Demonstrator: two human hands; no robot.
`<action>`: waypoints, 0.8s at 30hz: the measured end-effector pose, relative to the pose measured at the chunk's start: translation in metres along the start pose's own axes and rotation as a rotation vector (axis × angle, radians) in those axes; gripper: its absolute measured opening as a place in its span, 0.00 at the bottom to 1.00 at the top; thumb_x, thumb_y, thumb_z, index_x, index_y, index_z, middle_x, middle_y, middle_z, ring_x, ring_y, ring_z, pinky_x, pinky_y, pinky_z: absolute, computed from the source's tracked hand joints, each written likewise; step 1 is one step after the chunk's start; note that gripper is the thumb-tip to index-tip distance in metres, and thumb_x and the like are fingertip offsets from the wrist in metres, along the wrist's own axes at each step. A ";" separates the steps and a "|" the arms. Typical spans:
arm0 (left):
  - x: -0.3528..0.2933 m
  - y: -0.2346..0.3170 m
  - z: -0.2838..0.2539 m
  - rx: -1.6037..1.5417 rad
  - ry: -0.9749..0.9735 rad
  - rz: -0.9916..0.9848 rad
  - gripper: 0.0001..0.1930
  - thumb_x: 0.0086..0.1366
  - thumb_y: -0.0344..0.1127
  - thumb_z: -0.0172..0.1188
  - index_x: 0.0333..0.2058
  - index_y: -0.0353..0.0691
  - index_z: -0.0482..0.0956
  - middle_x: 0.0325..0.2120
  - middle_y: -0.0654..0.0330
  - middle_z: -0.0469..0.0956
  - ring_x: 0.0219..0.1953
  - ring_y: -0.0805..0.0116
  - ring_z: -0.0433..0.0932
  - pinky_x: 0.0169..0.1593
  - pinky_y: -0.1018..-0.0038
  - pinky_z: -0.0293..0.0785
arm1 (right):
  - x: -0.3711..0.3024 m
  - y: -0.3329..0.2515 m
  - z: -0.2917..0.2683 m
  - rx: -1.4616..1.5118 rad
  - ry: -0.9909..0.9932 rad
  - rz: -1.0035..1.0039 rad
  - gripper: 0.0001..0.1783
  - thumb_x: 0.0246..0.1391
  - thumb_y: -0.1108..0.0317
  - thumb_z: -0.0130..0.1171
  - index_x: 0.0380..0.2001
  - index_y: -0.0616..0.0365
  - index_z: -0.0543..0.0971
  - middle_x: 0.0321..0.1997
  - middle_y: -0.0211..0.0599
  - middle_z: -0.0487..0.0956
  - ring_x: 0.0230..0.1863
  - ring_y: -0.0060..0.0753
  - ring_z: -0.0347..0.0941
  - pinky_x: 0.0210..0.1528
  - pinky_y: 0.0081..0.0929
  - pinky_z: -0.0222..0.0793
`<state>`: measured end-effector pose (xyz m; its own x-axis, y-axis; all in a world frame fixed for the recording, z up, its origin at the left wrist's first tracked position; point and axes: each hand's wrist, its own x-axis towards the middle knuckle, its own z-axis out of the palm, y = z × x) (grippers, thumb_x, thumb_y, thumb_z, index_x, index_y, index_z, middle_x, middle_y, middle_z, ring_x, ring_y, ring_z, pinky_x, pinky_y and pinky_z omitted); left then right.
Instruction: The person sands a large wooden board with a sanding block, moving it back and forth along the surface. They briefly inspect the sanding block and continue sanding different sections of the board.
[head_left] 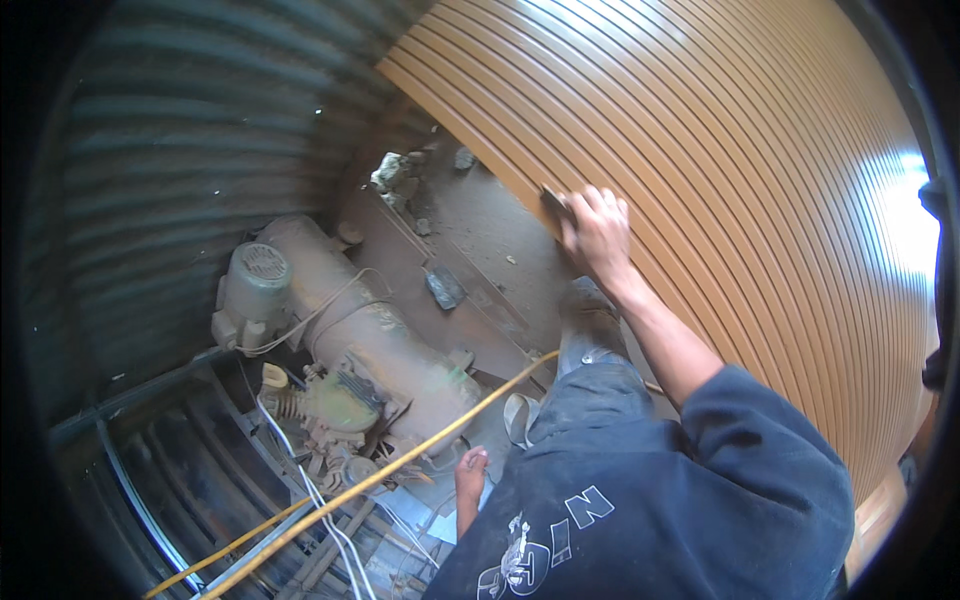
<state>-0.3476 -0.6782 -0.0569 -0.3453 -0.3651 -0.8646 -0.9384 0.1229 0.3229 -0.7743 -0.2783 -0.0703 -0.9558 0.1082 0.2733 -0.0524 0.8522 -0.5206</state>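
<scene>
My right hand [600, 235] is closed on a small dark flat piece [553, 203], whose exact kind I cannot make out. It presses this piece against the left edge of a large brown ribbed panel [680, 170]. My left hand [470, 485] hangs low by my side, left of my body, with its fingers curled in. Whatever it may hold is hidden. Close to it runs a yellow hose [400, 462], slanting across the view.
A dusty air compressor with a long tank [365, 315], motor [262, 275] and pump [340, 400] stands at left. Stones [395, 178] and a dark lump [444, 287] lie on the dirty floor. White cables [325, 510] trail lower left. Corrugated sheet wall [200, 150] rises behind.
</scene>
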 end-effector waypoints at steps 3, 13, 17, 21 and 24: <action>-0.023 0.005 0.019 -0.122 0.098 0.048 0.17 0.74 0.37 0.64 0.55 0.34 0.82 0.44 0.59 0.86 0.43 0.70 0.84 0.44 0.73 0.77 | 0.100 -0.029 0.069 0.026 0.041 -0.023 0.09 0.56 0.67 0.64 0.40 0.54 0.82 0.44 0.41 0.81 0.49 0.48 0.77 0.51 0.49 0.68; -0.131 -0.067 0.129 -0.236 0.105 -0.230 0.18 0.77 0.43 0.59 0.54 0.35 0.82 0.45 0.57 0.86 0.45 0.64 0.84 0.52 0.66 0.80 | 0.352 -0.086 0.237 -0.077 0.087 -0.055 0.10 0.63 0.64 0.55 0.40 0.50 0.84 0.45 0.42 0.85 0.51 0.50 0.81 0.54 0.50 0.70; -0.123 -0.114 0.133 -0.236 0.036 -0.210 0.17 0.77 0.43 0.59 0.53 0.36 0.83 0.44 0.57 0.86 0.45 0.64 0.84 0.51 0.65 0.80 | 0.350 -0.096 0.227 -0.023 0.074 -0.106 0.10 0.63 0.65 0.54 0.42 0.50 0.84 0.45 0.43 0.85 0.50 0.51 0.81 0.54 0.49 0.71; -0.087 -0.153 0.083 -0.189 -0.040 -0.177 0.16 0.77 0.43 0.59 0.52 0.37 0.83 0.43 0.57 0.86 0.44 0.64 0.84 0.51 0.64 0.80 | 0.242 -0.066 0.164 0.017 0.053 -0.187 0.11 0.63 0.67 0.55 0.45 0.52 0.82 0.45 0.46 0.81 0.52 0.50 0.80 0.53 0.50 0.73; -0.060 -0.151 0.022 0.111 0.067 0.017 0.12 0.77 0.37 0.61 0.51 0.37 0.83 0.45 0.55 0.85 0.45 0.67 0.84 0.52 0.66 0.81 | 0.122 -0.029 0.085 -0.055 -0.078 -0.210 0.12 0.60 0.72 0.58 0.47 0.54 0.81 0.45 0.48 0.78 0.49 0.49 0.78 0.50 0.48 0.74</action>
<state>-0.1854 -0.6548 -0.0624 -0.3632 -0.4227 -0.8303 -0.9292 0.2298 0.2894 -0.9143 -0.3335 -0.0907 -0.9451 -0.1128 0.3067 -0.2390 0.8787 -0.4133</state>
